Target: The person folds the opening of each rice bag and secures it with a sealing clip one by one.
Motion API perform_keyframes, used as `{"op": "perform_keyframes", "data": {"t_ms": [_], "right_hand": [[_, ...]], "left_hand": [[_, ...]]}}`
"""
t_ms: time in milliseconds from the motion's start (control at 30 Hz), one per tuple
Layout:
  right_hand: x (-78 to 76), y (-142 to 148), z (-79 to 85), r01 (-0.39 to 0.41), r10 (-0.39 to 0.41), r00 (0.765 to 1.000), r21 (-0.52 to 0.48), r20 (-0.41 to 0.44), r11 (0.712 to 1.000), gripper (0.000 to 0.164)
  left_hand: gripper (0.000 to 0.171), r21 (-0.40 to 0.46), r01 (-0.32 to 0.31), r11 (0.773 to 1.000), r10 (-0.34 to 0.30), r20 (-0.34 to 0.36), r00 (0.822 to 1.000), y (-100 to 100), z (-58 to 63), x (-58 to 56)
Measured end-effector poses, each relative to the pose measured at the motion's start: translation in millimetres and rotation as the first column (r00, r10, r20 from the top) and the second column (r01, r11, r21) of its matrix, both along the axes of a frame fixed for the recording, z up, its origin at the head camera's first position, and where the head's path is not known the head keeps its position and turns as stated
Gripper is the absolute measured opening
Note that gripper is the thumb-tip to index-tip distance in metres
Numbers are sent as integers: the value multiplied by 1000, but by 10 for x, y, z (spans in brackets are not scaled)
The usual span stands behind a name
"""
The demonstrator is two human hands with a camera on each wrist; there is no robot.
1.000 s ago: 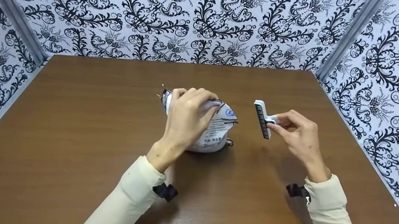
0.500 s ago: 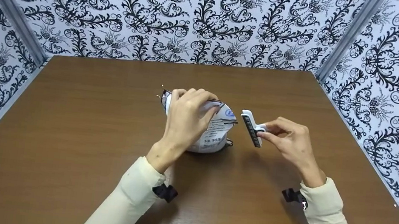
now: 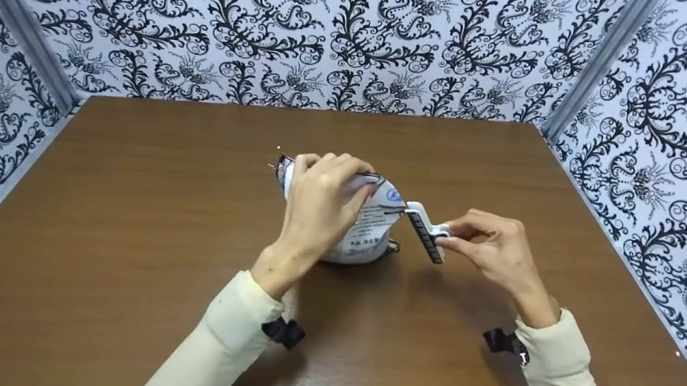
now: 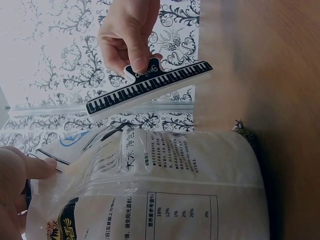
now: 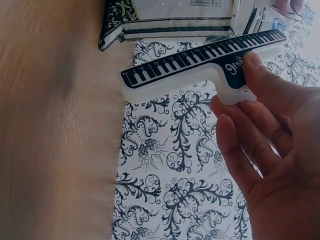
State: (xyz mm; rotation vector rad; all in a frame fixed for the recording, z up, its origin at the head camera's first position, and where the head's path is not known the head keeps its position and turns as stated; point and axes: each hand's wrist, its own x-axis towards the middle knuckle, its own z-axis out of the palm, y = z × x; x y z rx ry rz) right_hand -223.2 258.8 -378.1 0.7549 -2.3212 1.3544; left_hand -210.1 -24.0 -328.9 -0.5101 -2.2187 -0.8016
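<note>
A white, partly clear plastic bag [image 3: 368, 235] with printed text stands on the table, its top folded over. My left hand [image 3: 324, 200] grips that folded top from above, thumb on the near side. In the left wrist view the bag [image 4: 165, 170] looks full and rounded. Between thumb and fingers, my right hand [image 3: 493, 251] pinches the handle of a white bag clip [image 3: 425, 232] with a black piano-key pattern. The clip's far end lies right at the bag's right top corner in the head view. In the right wrist view the clip [image 5: 200, 60] appears closed along its length.
The brown wooden table [image 3: 149, 228] spreads out around the bag. Patterned black-and-white panels [image 3: 362, 38] enclose it at the back and both sides. A small black wrist camera [image 3: 284, 331] sits at the left cuff, another [image 3: 505, 343] at the right.
My right hand has carried the clip left and slightly nearer to me, up to the bag's right corner. The left hand and the bag stay in place.
</note>
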Motion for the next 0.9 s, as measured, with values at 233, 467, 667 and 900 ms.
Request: {"op": "perform_keyframes", "data": {"t_ms": [233,467,667,900], "right_hand": [[-27,-26,-23,11,-11,1000,14,-8,1000,21],[-40,-49,-29,2,-2,1000,2,-14,1000,20],[-69,-62,-43,-5,5,999,0,-42,1000,20],[-88,-75,-53,-12,11,1000,-17,-27,1000,21]], "left_hand": [[15,-4,-3,1000,3,-2,1000,-4,7,8],[12,-6,3,1000,-3,-3,1000,-7,8,8],[13,5,13,1000,-13,6,1000,-15,0,2],[15,9,16,1000,-17,16,1000,-13,5,5]]}}
